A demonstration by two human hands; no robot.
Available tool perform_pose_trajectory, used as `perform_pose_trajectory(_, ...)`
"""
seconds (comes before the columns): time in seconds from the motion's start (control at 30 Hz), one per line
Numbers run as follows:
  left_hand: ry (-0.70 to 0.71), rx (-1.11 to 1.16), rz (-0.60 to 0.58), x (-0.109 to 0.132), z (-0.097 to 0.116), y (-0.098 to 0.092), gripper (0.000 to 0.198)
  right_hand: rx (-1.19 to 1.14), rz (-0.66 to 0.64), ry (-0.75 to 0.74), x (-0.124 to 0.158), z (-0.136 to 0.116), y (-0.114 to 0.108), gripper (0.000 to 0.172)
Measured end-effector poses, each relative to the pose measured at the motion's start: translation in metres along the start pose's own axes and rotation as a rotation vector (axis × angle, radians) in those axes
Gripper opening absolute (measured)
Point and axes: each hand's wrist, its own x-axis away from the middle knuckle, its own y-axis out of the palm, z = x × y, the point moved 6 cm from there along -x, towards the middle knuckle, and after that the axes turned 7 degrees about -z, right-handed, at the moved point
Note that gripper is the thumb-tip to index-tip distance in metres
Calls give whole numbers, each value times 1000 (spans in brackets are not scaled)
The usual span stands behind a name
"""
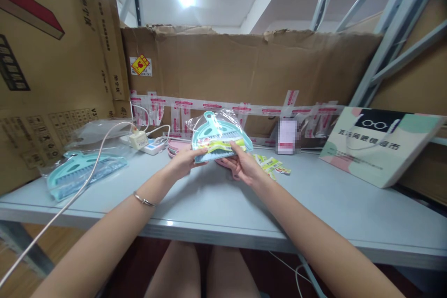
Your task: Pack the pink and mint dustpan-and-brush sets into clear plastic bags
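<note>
Light-blue dustpan and brush set (217,126), in a loose clear plastic bag (230,114), held above the bench (209,200), short handle pointing up and away, wide edge low and nearer the viewer, yellow-green printed label (220,145) lying crosswise over its front.

Both our left hand (185,160) and our right hand (246,165) are bare. On our left forearm (117,223), near the wrist, we wear a slim, shiny, silver-coloured bangle (144,200) with a small raised detail on top. Our right forearm (300,214) is bare, as are our thighs (176,270).
</note>
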Motion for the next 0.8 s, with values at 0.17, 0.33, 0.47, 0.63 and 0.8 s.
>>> perform_pose_trajectory(0.17,-36,46,69,3,13,-16,38,518,78,-35,-9,-34,-37,50)
perform_pose_trajectory(0.33,-107,59,126,6,13,-18,33,255,-201,-44,-5,-33,-23,40)
perform_pose_trajectory(0.47,-119,97,128,5,10,-15,20,151,-416,-20,0,-23,-3,43)
perform_pose_trajectory(0.63,-82,111,109,2,9,-16,14,113,-246,56,-15,-11,-19,17)
perform_pose_trajectory(0.8,-88,51,186,-2,2,-23,10,101,-92,103,-19,-4,-29,9)
